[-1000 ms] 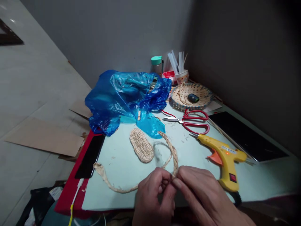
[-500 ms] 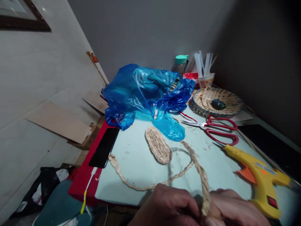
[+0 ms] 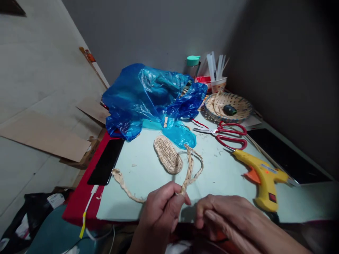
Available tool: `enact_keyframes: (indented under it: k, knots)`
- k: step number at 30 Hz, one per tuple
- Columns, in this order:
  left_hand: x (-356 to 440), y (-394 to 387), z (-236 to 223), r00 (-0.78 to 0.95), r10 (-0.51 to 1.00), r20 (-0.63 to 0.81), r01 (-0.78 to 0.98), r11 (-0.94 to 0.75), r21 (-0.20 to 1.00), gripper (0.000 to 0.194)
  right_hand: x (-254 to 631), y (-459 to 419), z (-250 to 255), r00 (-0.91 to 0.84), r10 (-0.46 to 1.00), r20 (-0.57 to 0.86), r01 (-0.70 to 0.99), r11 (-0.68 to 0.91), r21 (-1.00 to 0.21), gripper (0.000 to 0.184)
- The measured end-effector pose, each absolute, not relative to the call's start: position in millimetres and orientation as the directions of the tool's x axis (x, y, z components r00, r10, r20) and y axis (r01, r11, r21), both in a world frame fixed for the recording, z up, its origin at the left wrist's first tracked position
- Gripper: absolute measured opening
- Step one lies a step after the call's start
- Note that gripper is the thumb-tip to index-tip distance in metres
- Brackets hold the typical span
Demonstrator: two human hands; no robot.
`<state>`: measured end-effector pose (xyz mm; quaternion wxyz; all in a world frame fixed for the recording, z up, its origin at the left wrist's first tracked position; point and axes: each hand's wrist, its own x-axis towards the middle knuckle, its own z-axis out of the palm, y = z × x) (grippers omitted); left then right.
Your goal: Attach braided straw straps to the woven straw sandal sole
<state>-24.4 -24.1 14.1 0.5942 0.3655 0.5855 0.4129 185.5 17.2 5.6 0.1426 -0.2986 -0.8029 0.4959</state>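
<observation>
My left hand [image 3: 164, 208] is closed on a braided straw cord [image 3: 189, 165], pinching it between thumb and fingers near the table's front edge. The cord rises from the grip and loops back on the right. A flat, frayed tail [image 3: 119, 178] lies on the table to the left. Just behind the hand sits a coiled oval of the same cord [image 3: 168, 155]. My right hand [image 3: 225, 215] is apart from the cord, to its right, with fingers curled together and nothing visible in them.
Red-handled scissors [image 3: 233, 134] and a yellow glue gun [image 3: 265, 176] lie on the right. Behind are a blue plastic bag [image 3: 148, 95], a woven basket [image 3: 238, 106] and a cup of glue sticks [image 3: 219, 84]. A black phone [image 3: 106, 162] lies at the left edge.
My right hand has come off the cord and moved away to the right. The left hand still grips the cord, which now stands in a tighter loop. The view has shifted right.
</observation>
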Motion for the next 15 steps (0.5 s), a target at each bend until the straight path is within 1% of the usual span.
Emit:
enact_keyframes:
  k: [3,5,6,8,10,12,14,15]
  knots:
    - [-14.6,-29.1,12.8,-0.122,0.941,-0.314,0.033,0.320,0.947,0.028,189.7,14.2,2.2,-0.778,0.628,0.018,0.333,0.437,-0.835,0.021]
    - [-8.4,-31.5,14.1,-0.174,0.950,-0.258,0.104,0.278,0.955,0.027,190.6,16.5,4.1,-0.774,0.630,0.055,0.353,0.503,-0.789,0.017]
    - [-5.5,-32.2,15.2,-0.189,0.956,-0.225,0.140,0.253,0.957,0.027,190.3,18.3,6.5,-0.772,0.628,0.096,0.342,0.538,-0.770,0.016]
    - [-0.1,-32.6,17.7,-0.197,0.967,-0.160,0.206,0.201,0.958,0.028,189.1,22.2,12.9,-0.748,0.620,0.236,0.276,0.614,-0.739,0.013]
    - [4.5,-32.1,20.3,-0.183,0.977,-0.110,0.251,0.155,0.956,0.029,188.4,25.0,19.8,-0.688,0.606,0.399,0.199,0.687,-0.699,0.011]
    - [8.1,-31.7,22.8,-0.162,0.983,-0.090,0.266,0.131,0.955,0.029,188.4,25.8,25.5,-0.640,0.584,0.500,0.197,0.753,-0.627,0.018]
    - [10.3,-31.7,24.8,-0.135,0.985,-0.104,0.244,0.135,0.960,0.030,188.9,25.1,29.3,-0.634,0.561,0.533,0.243,0.798,-0.552,0.029]
    - [11.0,-31.8,25.6,-0.117,0.986,-0.119,0.234,0.144,0.961,0.031,189.5,24.5,30.2,-0.645,0.542,0.538,0.256,0.817,-0.516,0.031]
